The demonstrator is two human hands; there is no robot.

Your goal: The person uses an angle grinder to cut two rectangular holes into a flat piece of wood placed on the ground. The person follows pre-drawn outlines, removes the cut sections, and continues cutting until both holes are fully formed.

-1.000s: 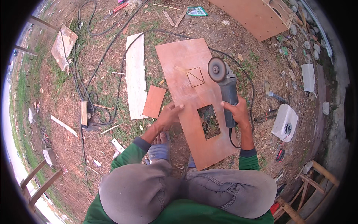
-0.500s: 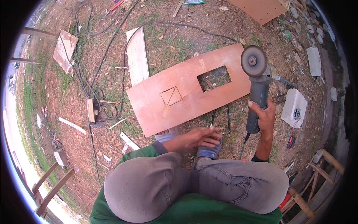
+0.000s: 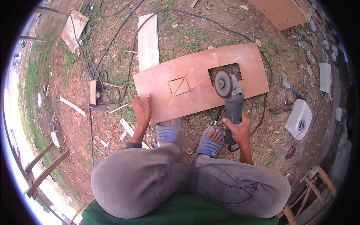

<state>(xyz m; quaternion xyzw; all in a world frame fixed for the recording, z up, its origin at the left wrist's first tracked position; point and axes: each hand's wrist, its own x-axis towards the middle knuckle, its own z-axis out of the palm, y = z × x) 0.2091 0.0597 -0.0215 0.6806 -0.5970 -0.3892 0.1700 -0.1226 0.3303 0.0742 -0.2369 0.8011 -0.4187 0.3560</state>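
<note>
A reddish plywood board (image 3: 198, 99) lies in front of my feet. Cut through its right part is a rectangular opening, and left of that is a square outline with a diagonal line inside. My left hand (image 3: 141, 114) grips the board's left end, thumb on the upper face and the other fingers partly hidden at the edge. In my right hand (image 3: 240, 129) is a grey angle grinder (image 3: 233, 108), held by its body. Its round disc (image 3: 222, 83) is over the board in front of the opening; whether it touches the wood I cannot tell.
A dark cable (image 3: 180, 11) loops across the grass beyond the board. One pale plank (image 3: 148, 41) reaches the board's far edge. At right are a white block (image 3: 296, 118) and a red-and-black tool (image 3: 290, 152). My sandalled feet (image 3: 212, 140) are close to the board's near edge.
My left hand has moved from between my knees to the board's left end and taken hold of it. The grinder has come left and nearer, from beyond the board's right end to over the board.
</note>
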